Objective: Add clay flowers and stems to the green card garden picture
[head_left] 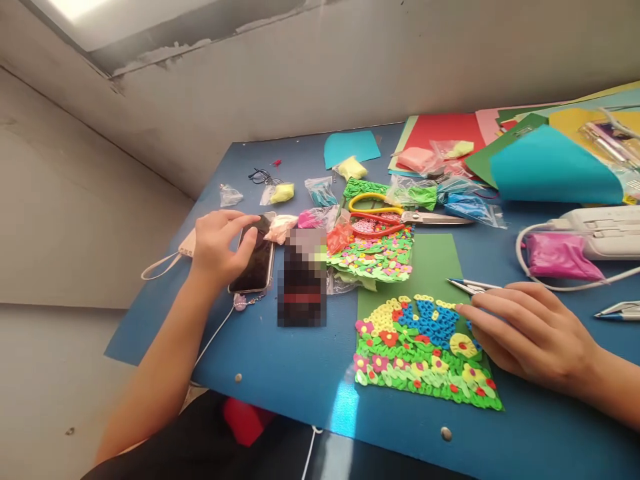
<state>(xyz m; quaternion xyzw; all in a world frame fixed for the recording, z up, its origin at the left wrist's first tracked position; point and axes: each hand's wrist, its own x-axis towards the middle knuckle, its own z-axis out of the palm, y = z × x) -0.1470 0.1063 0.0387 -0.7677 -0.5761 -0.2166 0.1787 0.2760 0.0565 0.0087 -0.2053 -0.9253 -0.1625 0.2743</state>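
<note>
My left hand point(223, 243) is over a dark-screened phone point(253, 263), thumb and index finger apart, with the fingertips at its upper screen. It grips nothing. My right hand point(535, 330) rests at the right edge of a clay picture point(420, 353) on green card point(437, 260). Its fingers are bent together, and the thumb and anything beneath them are hidden. Yellow, blue, red, pink and green clay pieces form flowers and rows on the picture. A white-and-blue pen-like tool point(465, 287) lies just beyond these fingers; its far end is behind them.
Open scissors point(385, 217) lie on a second clay picture point(377, 257). Around them are bagged clays, including a blue one point(467, 207). A white power strip point(605, 230) with cable and a purple clay bag point(565, 257) sit right. Coloured papers point(445, 133) are stacked behind.
</note>
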